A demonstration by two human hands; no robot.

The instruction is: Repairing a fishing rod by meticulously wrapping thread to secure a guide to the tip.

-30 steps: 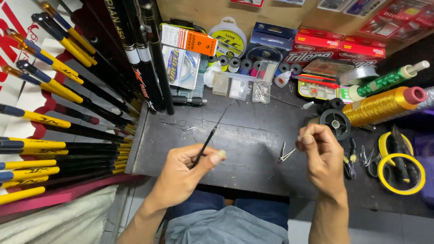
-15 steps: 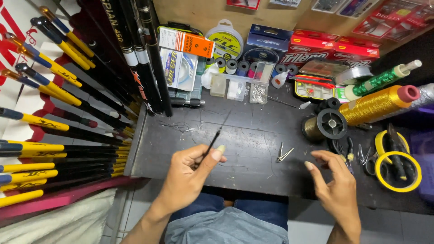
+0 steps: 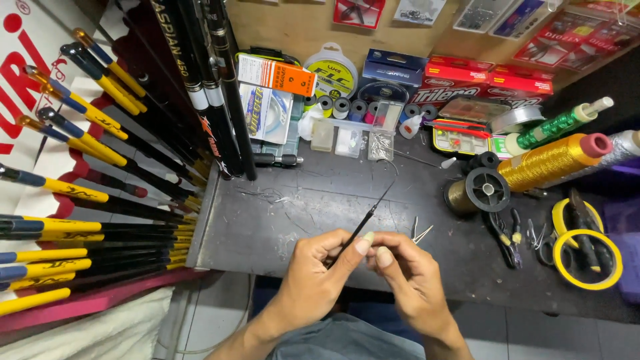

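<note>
My left hand point(image 3: 313, 273) pinches the lower part of a thin black rod tip point(image 3: 367, 217) that points up and right over the dark worktable point(image 3: 267, 227). My right hand point(image 3: 410, 280) sits right beside it, fingertips closed and meeting the rod near my left thumb. Whether it grips a thread or the rod itself is too small to tell. A small metal wire piece point(image 3: 420, 233) lies on the table just above my right hand.
Yellow and black fishing rods point(image 3: 80, 200) fan out at the left. Boxes and line spools point(image 3: 333, 73) line the back. Gold thread spools point(image 3: 553, 160), a black spool point(image 3: 487, 190), pliers point(image 3: 507, 233), scissors and yellow tape rolls point(image 3: 590, 257) lie at the right.
My right hand came from the lower right across to the left and now meets my left hand at the rod. The left hand kept hold of the rod tip.
</note>
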